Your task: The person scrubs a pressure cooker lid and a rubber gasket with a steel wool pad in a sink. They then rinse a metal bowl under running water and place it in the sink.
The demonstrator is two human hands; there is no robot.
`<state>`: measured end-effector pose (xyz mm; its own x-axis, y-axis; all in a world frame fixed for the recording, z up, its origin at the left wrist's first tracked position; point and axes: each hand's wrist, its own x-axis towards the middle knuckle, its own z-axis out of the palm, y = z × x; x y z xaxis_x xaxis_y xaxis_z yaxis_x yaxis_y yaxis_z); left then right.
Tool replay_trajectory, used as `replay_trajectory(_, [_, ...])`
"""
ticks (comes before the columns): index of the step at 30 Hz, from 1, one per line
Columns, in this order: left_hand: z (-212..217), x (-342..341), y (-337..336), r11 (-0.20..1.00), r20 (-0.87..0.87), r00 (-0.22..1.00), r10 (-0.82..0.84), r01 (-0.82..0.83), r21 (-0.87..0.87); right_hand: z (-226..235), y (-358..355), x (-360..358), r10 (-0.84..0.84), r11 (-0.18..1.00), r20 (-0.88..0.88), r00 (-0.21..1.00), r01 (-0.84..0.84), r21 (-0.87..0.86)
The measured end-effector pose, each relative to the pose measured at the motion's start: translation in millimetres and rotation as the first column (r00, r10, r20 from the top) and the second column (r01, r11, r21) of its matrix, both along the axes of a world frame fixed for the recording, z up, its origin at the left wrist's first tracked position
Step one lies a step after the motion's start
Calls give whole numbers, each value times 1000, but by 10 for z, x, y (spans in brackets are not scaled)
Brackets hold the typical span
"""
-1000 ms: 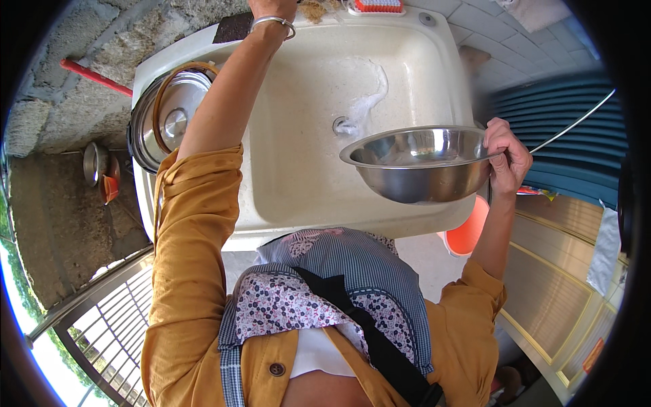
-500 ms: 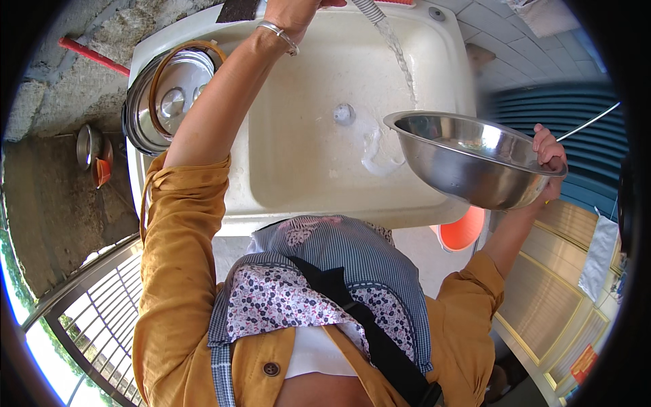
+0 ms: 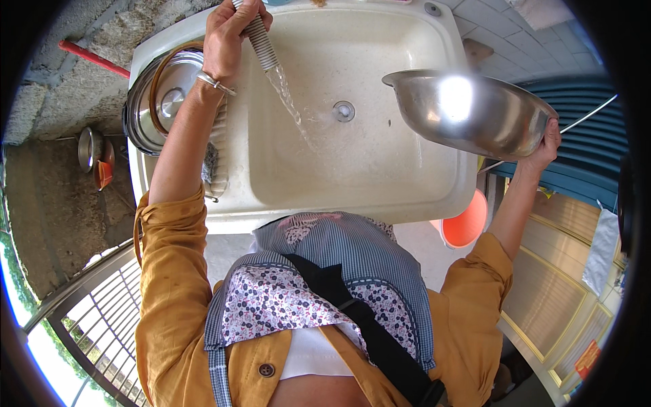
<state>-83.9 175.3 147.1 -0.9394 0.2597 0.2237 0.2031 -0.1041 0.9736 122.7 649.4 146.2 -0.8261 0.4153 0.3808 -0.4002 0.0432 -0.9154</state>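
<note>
— Over the sink (image 3: 380,183), what has the left hand (image 3: 230,37) got?

— It is closed round a ribbed hose (image 3: 259,42). The hose runs down and to the right, its mouth aimed into the basin, and water (image 3: 291,108) leaves it along that same slant toward the drain (image 3: 344,110).

— And the right hand (image 3: 546,146)?

— It grips the rim of a steel bowl (image 3: 475,115), held above the sink's right edge and tilted so the opening faces up and away.

— Anything hard to see?

— The hose's upper end is cut off at the top edge. Glare blanks part of the bowl's side. The right fingers are mostly behind the bowl. A lidded pot (image 3: 159,102) sits left of the basin, partly behind the forearm; an orange bucket (image 3: 464,224) shows below the sink.
</note>
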Motion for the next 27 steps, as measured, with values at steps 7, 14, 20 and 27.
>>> replay_trajectory(7, [-349, -364, -478, 983, 98, 994, 52, -33, -180, -35, -115, -153, -27, 999, 17, 1000, 26, 21])
replay_trajectory(14, [-142, -192, 7, 910, -180, 961, 212, -261, -323, -37, -207, -132, -37, 999, -22, 999, 38, 33])
replay_trajectory(20, [-184, -337, 319, 950, -175, 967, 186, -223, -219, -44, -277, -105, -8, 998, -16, 1000, 9, 63])
replay_trajectory(27, [-271, -453, 543, 997, -119, 991, 63, -68, -38, -52, -380, -69, -61, 992, -12, 998, 62, 106])
